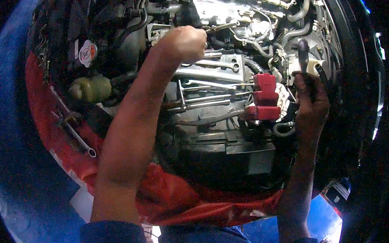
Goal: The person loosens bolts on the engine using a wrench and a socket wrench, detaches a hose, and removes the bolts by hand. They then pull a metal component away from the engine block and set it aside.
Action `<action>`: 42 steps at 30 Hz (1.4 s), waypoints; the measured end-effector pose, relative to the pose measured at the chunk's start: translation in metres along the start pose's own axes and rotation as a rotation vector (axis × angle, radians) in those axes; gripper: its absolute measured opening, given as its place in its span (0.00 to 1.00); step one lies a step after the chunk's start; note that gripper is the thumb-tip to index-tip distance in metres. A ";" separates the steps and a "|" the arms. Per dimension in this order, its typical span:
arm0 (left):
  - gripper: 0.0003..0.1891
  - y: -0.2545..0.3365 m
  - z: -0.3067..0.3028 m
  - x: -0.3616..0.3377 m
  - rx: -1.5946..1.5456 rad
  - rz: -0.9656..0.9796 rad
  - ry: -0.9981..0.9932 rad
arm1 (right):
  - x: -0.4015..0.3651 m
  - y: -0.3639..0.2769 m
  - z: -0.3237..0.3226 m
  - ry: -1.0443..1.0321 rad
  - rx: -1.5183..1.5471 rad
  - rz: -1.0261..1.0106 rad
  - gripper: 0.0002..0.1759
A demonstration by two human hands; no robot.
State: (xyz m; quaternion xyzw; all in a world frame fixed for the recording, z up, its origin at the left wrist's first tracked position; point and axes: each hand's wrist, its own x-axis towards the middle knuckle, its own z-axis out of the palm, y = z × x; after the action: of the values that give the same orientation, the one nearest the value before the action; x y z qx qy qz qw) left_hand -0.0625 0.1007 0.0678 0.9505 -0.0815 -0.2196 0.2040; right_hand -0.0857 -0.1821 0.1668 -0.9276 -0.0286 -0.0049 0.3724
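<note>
My left hand (183, 44) is closed in a fist above the upper middle of the engine bay. A metal bar with a rounded end (224, 27) lies just right of it; whether the hand grips it is unclear. At the right, my right hand (311, 94) is wrapped round a dark-handled tool (303, 52) that points upward. Below my left hand, several wrenches and metal rods (209, 74) lie across the battery area. A red terminal cover (265, 90) sits between the tools and my right hand.
A radiator cap (88, 53) and a yellowish reservoir (91, 90) are at the left. A wrench (82, 141) lies on the red cover (176, 189) along the front edge. Hoses (301, 10) run along the upper right.
</note>
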 end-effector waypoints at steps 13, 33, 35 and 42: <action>0.11 0.046 0.044 -0.001 0.144 0.138 -0.323 | 0.004 0.007 0.002 -0.052 -0.066 -0.093 0.12; 0.13 0.020 0.121 -0.071 0.087 -0.107 -0.476 | -0.004 -0.002 0.000 -0.080 0.062 -0.102 0.09; 0.16 0.022 0.075 -0.076 0.002 0.044 -0.385 | -0.004 -0.013 -0.007 -0.080 0.065 -0.057 0.10; 0.21 0.078 -0.002 -0.027 -0.910 0.456 0.166 | -0.005 -0.019 -0.011 -0.026 0.191 -0.134 0.16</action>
State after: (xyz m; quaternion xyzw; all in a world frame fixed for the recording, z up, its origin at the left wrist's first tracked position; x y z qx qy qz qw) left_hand -0.0907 0.0376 0.1130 0.7380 -0.1662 -0.1065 0.6452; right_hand -0.0921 -0.1760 0.1880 -0.8839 -0.0959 -0.0149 0.4575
